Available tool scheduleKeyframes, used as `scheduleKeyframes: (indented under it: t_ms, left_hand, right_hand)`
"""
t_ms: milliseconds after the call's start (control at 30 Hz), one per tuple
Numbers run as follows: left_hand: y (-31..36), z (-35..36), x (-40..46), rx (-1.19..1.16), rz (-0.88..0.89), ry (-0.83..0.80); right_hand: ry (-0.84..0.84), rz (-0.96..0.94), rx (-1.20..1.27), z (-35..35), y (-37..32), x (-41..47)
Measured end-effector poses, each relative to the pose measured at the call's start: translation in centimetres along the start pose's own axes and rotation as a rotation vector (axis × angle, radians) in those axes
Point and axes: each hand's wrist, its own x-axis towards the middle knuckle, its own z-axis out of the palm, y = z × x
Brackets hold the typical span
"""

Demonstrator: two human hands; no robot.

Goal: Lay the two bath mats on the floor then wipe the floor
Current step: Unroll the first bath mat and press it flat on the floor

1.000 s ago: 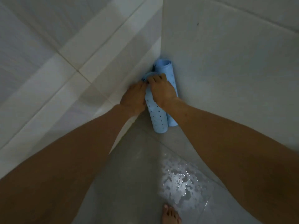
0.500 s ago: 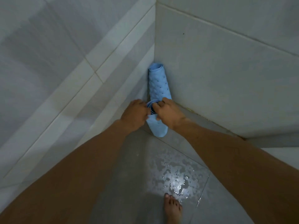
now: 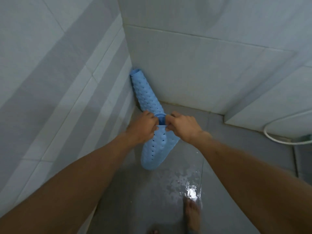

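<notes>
Two rolled light-blue bath mats with small holes are in the corner of the tiled room. One rolled mat (image 3: 146,93) leans upright in the corner where the two walls meet. I hold the other rolled mat (image 3: 157,149) away from the wall; its lower end hangs over the grey floor. My left hand (image 3: 142,128) and my right hand (image 3: 183,127) both pinch the top edge of this mat, close together, one on each side of its open end.
Grey floor tiles (image 3: 138,200) carry a wet, shiny patch (image 3: 189,188) just in front of my bare foot (image 3: 192,211). A white shower hose (image 3: 276,137) curls at the right by a low tiled ledge (image 3: 270,115). White tiled walls close the left and back.
Both hands have pulled one rolled mat out of the corner toward me; its lower end now hangs free. The other mat stays leaning in the corner.
</notes>
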Motion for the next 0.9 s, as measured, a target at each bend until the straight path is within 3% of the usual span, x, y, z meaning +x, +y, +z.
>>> scheduleKeyframes:
  t_ms: [200,400,567,733,900]
  left_hand:
    - [6.7,0.8,-1.0,-0.148,0.069,-0.088]
    - [10.2,2.7,-0.7,0.041,0.094,-0.177]
    - [17.9,5.1,-1.1,-0.283,-0.243,-0.129]
    - [22.1,11.1,-4.3,-0.285,-0.53,-0.139]
    - [24.5,16.6,-7.0,-0.542,-0.693,0.135]
  right_hand:
    - [-0.134,0.049,-0.007,-1.7,2.6,-7.8]
    - [-0.05,-0.006,-0.017,-6.5,5.6,-16.0]
    - [-0.043,-0.005,0.028,-12.0,9.6,-23.2]
    - [0.127,0.055,0.083,-16.2,15.1,-29.2]
    - [0.266,0.156,0.141,-16.6,20.3,-33.7]
